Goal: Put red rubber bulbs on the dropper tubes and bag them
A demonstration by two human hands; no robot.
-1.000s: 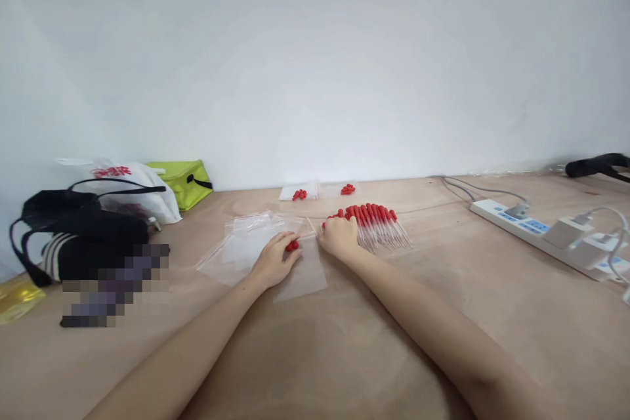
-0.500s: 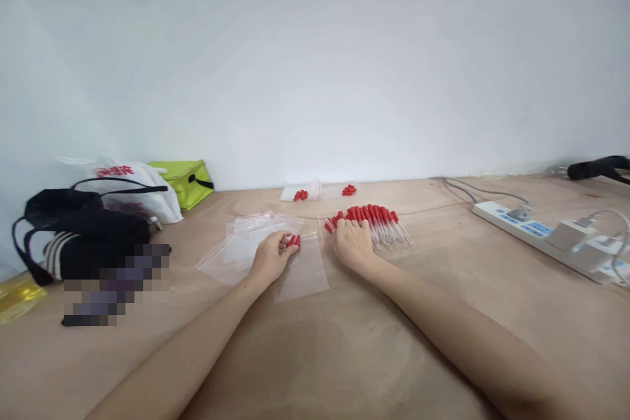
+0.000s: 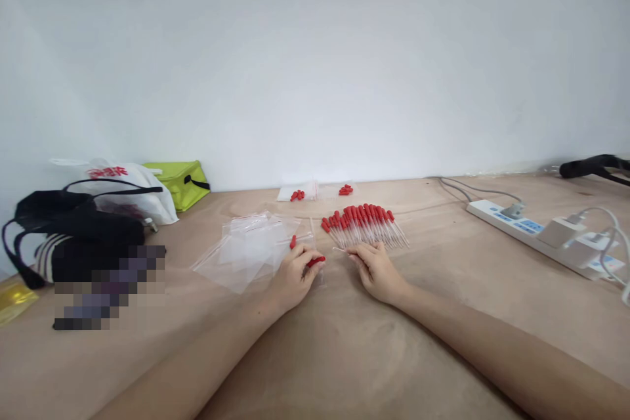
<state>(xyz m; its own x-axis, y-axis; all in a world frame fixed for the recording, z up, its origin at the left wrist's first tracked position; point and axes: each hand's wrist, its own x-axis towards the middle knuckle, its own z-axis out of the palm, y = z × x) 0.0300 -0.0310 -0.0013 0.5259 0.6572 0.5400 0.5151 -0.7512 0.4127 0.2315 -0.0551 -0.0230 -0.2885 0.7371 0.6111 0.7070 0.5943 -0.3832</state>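
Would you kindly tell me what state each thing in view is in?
Left hand: closed on at least one red bulb.
Right hand: pinching a thin pale stem.
Red-headed sticks: lying bunched.
Clear bags: flat, overlapping.
Power strip: plugs inserted.
Lime bag: standing upright.
White bag: bulging.
Black bag: slumped.

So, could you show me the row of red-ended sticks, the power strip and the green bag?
Row of red-ended sticks (image 3: pixel 363 215): head view, on the red ends mid-row.
Power strip (image 3: pixel 527 226): head view, on its blue-marked socket face.
Green bag (image 3: pixel 178 185): head view, on its green body.
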